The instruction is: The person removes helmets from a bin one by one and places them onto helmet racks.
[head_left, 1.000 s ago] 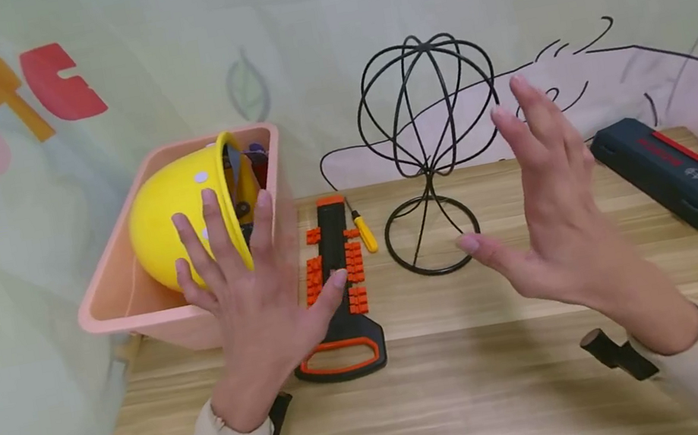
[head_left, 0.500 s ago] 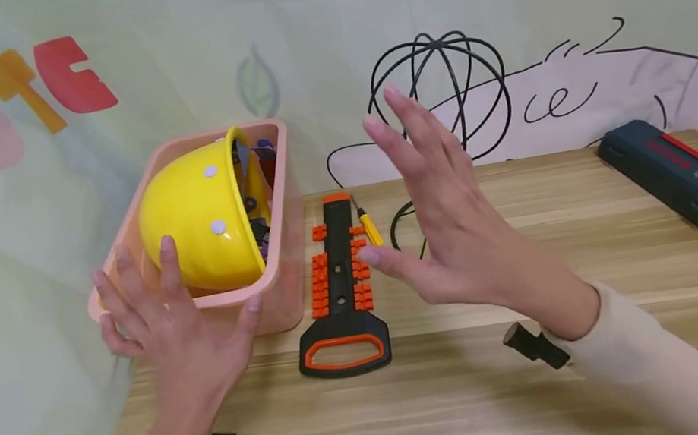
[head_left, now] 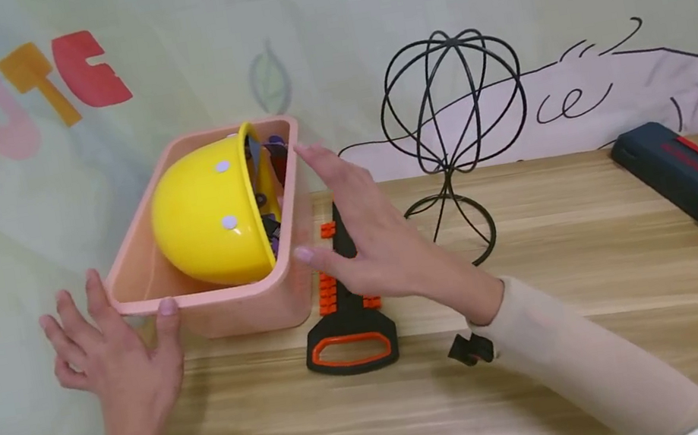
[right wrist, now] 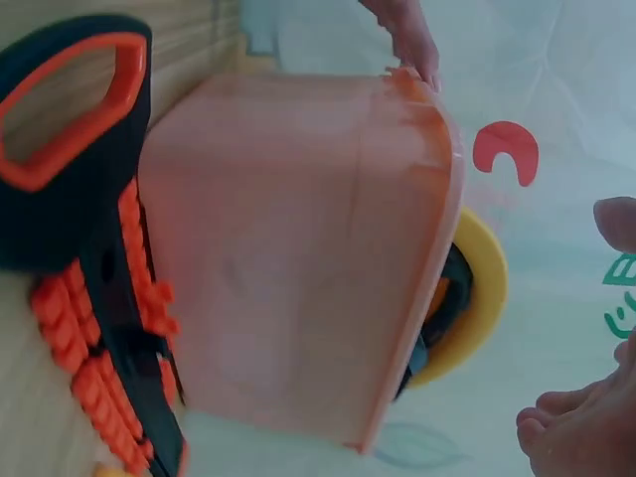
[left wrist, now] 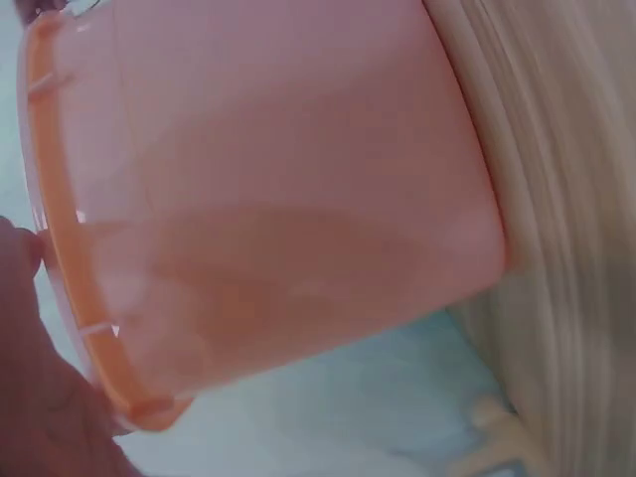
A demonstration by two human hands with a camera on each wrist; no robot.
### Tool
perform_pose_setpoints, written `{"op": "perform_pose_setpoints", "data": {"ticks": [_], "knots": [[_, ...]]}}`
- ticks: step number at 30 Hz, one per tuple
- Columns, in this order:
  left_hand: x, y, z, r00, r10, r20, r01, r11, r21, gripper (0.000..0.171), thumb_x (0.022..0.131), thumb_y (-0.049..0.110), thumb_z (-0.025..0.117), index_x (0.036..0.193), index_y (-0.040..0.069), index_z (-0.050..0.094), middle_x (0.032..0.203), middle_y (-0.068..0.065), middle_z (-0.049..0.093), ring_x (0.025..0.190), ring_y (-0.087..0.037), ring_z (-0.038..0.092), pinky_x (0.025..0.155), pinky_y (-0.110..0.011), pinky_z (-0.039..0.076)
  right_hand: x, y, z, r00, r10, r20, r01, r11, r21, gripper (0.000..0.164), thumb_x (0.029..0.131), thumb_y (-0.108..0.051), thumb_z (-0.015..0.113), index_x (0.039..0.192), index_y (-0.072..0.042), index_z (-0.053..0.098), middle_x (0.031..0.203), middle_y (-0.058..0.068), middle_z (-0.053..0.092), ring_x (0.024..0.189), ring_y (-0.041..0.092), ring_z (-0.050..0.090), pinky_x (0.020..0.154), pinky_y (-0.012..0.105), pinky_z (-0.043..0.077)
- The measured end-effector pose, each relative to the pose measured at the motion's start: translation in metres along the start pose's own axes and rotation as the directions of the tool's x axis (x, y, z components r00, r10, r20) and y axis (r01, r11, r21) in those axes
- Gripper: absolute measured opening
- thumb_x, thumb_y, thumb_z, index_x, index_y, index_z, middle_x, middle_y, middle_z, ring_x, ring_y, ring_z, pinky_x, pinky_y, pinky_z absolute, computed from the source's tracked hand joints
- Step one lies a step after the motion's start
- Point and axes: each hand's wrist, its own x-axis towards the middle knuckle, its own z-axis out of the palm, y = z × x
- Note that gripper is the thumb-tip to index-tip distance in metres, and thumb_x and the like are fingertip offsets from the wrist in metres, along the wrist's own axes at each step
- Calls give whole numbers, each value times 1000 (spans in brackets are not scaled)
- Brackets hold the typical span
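A pink plastic bin (head_left: 247,311) stands at the left of the table. A yellow hard hat (head_left: 204,219) lies on its side in it, with small dark and purple things behind its brim, partly hidden. My left hand (head_left: 127,366) is at the bin's near left corner, thumb over the rim and fingers spread outside; the left wrist view shows it against the rim (left wrist: 65,199). Just off the bin's right side, my right hand (head_left: 376,236) has its fingers extended and thumb apart. In the right wrist view a gap separates those fingers (right wrist: 586,427) from the rim.
Beneath my right hand lies a black rack (head_left: 351,333) with orange clips and a loop handle. A black wire stand (head_left: 444,163) rises behind it. At the far right sits a dark blue case (head_left: 696,179). A printed curtain (head_left: 318,30) borders the table's back and left.
Both hands have moved left and down to the bin, the left to its near corner, the right beside its right rim. The view has turned slightly left. The yellow screwdriver is now hidden.
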Motion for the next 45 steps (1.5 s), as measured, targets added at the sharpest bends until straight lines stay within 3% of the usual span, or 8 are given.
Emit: {"op": "perform_pose_setpoints", "data": {"ticks": [6, 13, 20, 25, 30, 39, 41, 45], "knots": [[1, -7, -3, 994, -70, 87, 84, 982, -169, 88, 107, 48, 56, 174, 17, 8, 175, -25, 26, 161, -53, 21, 126, -79, 7, 19, 2, 18, 978, 186, 94, -197, 973, 120, 96, 101, -51, 61, 174, -32, 2, 183, -1, 14, 169, 28, 19, 135, 59, 17], [0, -4, 0, 985, -111, 129, 145, 947, -287, 87, 109, 37, 60, 173, 21, 3, 179, -14, 25, 163, -42, 29, 132, -69, 16, 43, 5, 35, 986, 147, 74, -158, 972, 173, 89, 101, -48, 58, 172, -19, 14, 170, 11, 46, 156, 25, 48, 126, 49, 42], [-2, -4, 2, 981, -114, 159, 156, 946, -284, 84, 111, 38, 56, 171, 26, -2, 180, -13, 24, 159, -47, 33, 123, -77, 25, 68, 0, 39, 970, 197, 143, -234, 917, 322, 76, 107, -25, 64, 169, -16, 23, 148, 13, 66, 131, 22, 69, 108, 33, 57], [-2, -5, 6, 981, -100, 167, 144, 951, -274, 84, 111, 40, 56, 170, 30, -3, 180, -10, 24, 159, -46, 35, 120, -78, 29, 80, 1, 38, 964, 231, 134, -263, 907, 328, 66, 106, -16, 64, 165, -14, 34, 135, 16, 71, 116, 22, 75, 99, 28, 61], [-2, -6, 5, 984, -102, 144, 137, 956, -260, 82, 111, 41, 56, 169, 31, -1, 179, -11, 27, 156, -47, 39, 118, -79, 32, 92, 3, 38, 944, 276, 180, -322, 887, 329, 67, 105, -20, 67, 165, -15, 37, 126, 13, 74, 110, 20, 74, 94, 25, 60], [-1, -9, 2, 986, -102, 130, 132, 961, -243, 81, 111, 41, 56, 169, 31, 0, 177, -13, 30, 154, -48, 41, 119, -78, 31, 112, 2, 42, 892, 363, 268, -445, 805, 392, 63, 100, -13, 71, 157, -21, 45, 106, 12, 68, 86, 23, 64, 71, 25, 54], [-2, -8, 2, 987, -101, 128, 130, 961, -244, 81, 111, 40, 56, 169, 30, 0, 177, -13, 31, 152, -48, 43, 118, -78, 33, 113, 2, 42, 889, 368, 274, -453, 799, 395, 63, 99, -10, 70, 156, -19, 45, 105, 14, 67, 84, 25, 62, 70, 26, 53], [-2, -6, 3, 988, -92, 127, 121, 964, -237, 81, 111, 41, 56, 169, 29, 1, 176, -14, 32, 148, -48, 46, 116, -78, 37, 112, 0, 42, 880, 383, 280, -473, 762, 443, 70, 99, -3, 68, 161, -16, 39, 116, 16, 67, 96, 23, 68, 83, 27, 60]]}}
